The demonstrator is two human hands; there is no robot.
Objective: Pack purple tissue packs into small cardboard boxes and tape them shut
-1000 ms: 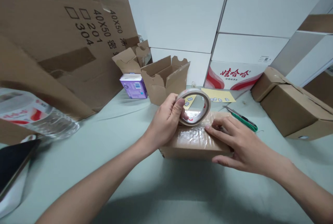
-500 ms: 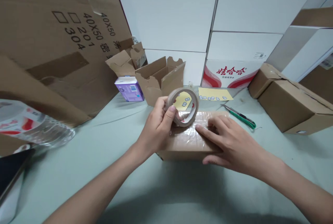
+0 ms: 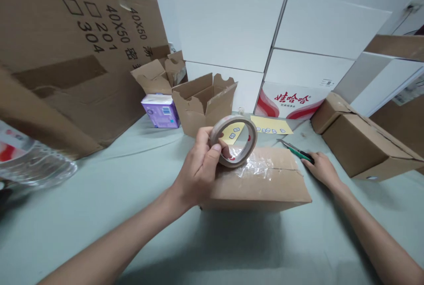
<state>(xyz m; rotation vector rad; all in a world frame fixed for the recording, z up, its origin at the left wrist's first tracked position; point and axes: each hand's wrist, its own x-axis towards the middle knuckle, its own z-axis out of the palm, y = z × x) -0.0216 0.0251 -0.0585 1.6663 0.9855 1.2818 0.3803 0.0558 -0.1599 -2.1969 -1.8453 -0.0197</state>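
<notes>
One roll of packing tape point(image 3: 233, 141) is gripped in the left hand point(image 3: 197, 166), with the thumb and fingers closed on its rim, held up just above the near-left part of a brown corrugated carton point(image 3: 261, 190). That carton lies flat on the table point(image 3: 99, 219), with a glossy strip of clear tape point(image 3: 255, 166) across its top. The right hand point(image 3: 319, 166) lies beside the carton's far right corner, its fingers point(image 3: 309, 156) at a green utility knife point(image 3: 296, 151); from our view we cannot tell whether they have closed on it.

We judge the step in hand to be taping the carton shut, and the next move seems to call for cutting the tape. Since the earlier frame, the right hand has left the carton's top and gone to the knife.

Just behind the carton lies a yellow sheet of labels point(image 3: 271, 125). Further behind and to its left stand an open small carton point(image 3: 205, 104) and a purple tissue pack point(image 3: 160, 111). A plastic water bottle point(image 3: 36, 166) lies well left of the carton, and a closed carton point(image 3: 362, 144) sits to its right.
</notes>
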